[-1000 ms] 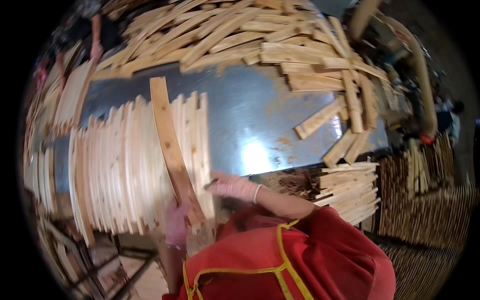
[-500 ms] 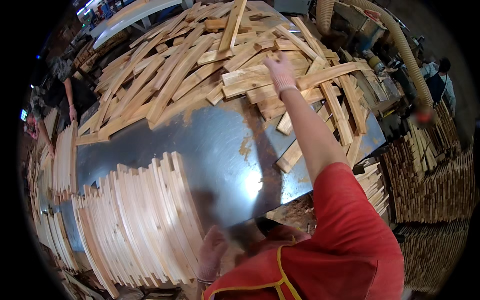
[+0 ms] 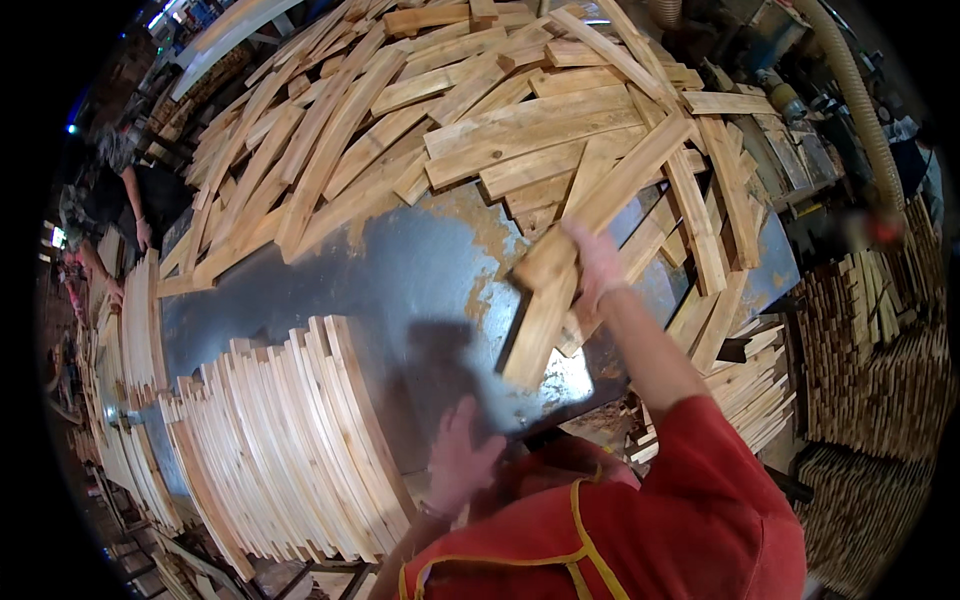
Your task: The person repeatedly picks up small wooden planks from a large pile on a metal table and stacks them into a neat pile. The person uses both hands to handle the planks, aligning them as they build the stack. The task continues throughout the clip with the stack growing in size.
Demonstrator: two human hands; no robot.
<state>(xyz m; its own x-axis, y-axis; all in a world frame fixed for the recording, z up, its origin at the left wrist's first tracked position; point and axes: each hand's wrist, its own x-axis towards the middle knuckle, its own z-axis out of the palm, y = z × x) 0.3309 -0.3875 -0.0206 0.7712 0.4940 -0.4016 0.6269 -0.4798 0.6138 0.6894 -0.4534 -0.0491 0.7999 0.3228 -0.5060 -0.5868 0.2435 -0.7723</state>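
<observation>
My right hand (image 3: pixel 597 262), in a pale glove, is closed on the near end of a wooden board (image 3: pixel 625 185) that slants up and to the right over the loose pile. Its fingertips are partly hidden behind the wood. Just under that end lies a second board (image 3: pixel 538 335), tilted toward me on the metal tabletop. Low in the middle, my left hand (image 3: pixel 463 455) is open with fingers apart, holding nothing. It hovers near the table's front edge, right of a neat row of planed wooden strips (image 3: pixel 290 440).
Loose boards (image 3: pixel 350 120) are heaped across the far side of the metal table (image 3: pixel 330 270). Other people's hands (image 3: pixel 143 234) work at the far left. Stacked lumber (image 3: pixel 865 370) stands to the right, below a ribbed hose (image 3: pixel 860 120).
My right hand has come back from the pile toward me and now grips a board, whose near end has swung over the table. My left hand has risen slightly, fingers spread.
</observation>
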